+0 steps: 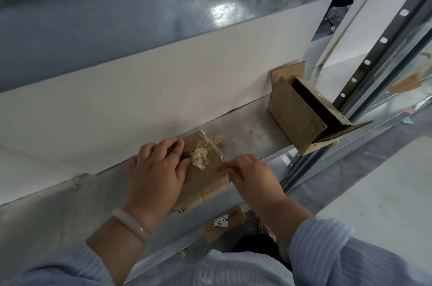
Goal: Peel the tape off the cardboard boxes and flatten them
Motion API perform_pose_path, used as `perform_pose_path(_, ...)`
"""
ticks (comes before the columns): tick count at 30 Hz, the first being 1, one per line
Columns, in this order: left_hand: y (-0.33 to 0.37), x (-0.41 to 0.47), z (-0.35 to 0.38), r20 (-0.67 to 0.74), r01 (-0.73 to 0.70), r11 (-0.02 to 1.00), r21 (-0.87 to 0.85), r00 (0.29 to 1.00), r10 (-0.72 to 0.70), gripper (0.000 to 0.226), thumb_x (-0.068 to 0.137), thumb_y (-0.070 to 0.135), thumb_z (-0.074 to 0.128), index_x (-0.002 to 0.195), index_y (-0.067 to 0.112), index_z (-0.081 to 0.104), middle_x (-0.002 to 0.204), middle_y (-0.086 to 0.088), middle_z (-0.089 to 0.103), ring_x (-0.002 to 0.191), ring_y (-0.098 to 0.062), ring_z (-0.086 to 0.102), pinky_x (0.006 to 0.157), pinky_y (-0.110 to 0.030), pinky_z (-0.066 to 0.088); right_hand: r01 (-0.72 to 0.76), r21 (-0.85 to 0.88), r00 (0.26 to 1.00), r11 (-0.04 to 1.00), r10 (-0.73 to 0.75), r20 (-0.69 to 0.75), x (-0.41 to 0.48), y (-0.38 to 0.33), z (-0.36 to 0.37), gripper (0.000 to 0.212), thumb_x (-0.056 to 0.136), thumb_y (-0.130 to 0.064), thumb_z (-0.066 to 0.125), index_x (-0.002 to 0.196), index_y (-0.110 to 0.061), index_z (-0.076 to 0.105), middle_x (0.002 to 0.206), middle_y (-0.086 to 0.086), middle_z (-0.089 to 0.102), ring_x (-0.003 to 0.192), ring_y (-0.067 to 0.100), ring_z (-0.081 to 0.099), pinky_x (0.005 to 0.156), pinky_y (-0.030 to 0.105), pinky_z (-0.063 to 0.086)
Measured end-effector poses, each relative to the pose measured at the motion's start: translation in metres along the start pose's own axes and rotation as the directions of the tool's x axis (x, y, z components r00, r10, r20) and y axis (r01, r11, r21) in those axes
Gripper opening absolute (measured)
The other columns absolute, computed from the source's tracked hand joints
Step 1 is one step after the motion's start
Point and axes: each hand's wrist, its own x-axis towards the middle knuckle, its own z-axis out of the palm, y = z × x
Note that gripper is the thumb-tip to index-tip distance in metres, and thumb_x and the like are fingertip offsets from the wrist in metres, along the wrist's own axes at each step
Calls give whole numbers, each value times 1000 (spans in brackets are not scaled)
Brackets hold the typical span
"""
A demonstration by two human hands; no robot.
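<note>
1. the small cardboard box (201,183) lies flat on the metal shelf (245,126), black print unreadable.
2. my left hand (155,169) presses flat on it, grasping nothing.
3. my right hand (251,174) pinches clear tape (208,155) at its edge.
4. an open box (301,119) stands further right.
5. below, a carton's label (221,222) reads "6391".

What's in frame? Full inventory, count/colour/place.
taped box: 1, brown, metal shelf, under both hands
clear tape: 1 crumpled strip, half lifted off the taped box top
open box: 1, brown, far right on shelf, flaps open
labelled box: 1, brown, white label, below shelf edge
metal shelf: 1, grey
slotted upright: 1, dark, right
bracelet: 1, pale pink, left wrist
left hand: flat on taped box
right hand: pinch grip on tape
</note>
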Motion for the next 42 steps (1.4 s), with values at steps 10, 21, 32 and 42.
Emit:
perform_pose_path(10, 1, 0, 0, 10, 10, 1000, -3, 1000, -10, 48, 87, 50, 41, 117, 24, 69, 120, 11, 62, 101, -24, 50, 74, -38, 39, -236, 385, 964, 892, 264, -22, -6, -16, -6, 20, 85, -44, 70, 91, -25, 69, 81, -10, 68, 76, 1, 62, 68, 16, 52)
perform_pose_path(21, 0, -1, -1, 10, 11, 1000, -16, 1000, -11, 48, 88, 51, 41, 119, 24, 67, 120, 11, 61, 101, -23, 50, 76, -37, 39, -224, 20, 971, 974, 221, 96, 13, -38, -29, 24, 89, -44, 60, 88, -20, 56, 79, -4, 60, 71, 12, 56, 66, 31, 52)
perform_pose_path(32, 1, 0, 0, 0, 27, 999, -17, 1000, -27, 49, 88, 52, 39, 117, 24, 68, 118, 11, 63, 99, -23, 52, 75, -37, 39, -118, -343, 972, 932, 178, 151, 16, -63, -35, 25, 93, -31, 45, 73, -17, 43, 66, -1, 46, 56, 12, 44, 50, 25, 37)
perform_pose_path(42, 0, 0, 0, 18, 31, 999, -35, 999, -31, 49, 89, 53, 39, 118, 26, 67, 119, 13, 62, 102, -22, 51, 77, -38, 39, -132, -120, 983, 984, 146, 114, 12, -50, -26, 20, 90, -22, 47, 77, -9, 56, 67, 4, 61, 63, 18, 63, 62, 39, 55)
